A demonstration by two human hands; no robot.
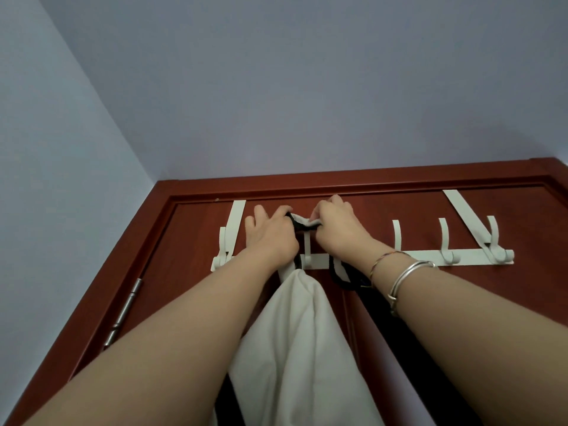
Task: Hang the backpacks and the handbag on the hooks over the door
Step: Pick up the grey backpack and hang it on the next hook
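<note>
Left hand and right hand each pinch the white bag's top loop, stretched level directly above the hook between them.

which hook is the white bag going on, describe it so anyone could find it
On the red-brown door hangs a white hook rack. The hook sits between the left hand and right hand, which grip the white bag over it; the other hooks stand bare.
</note>
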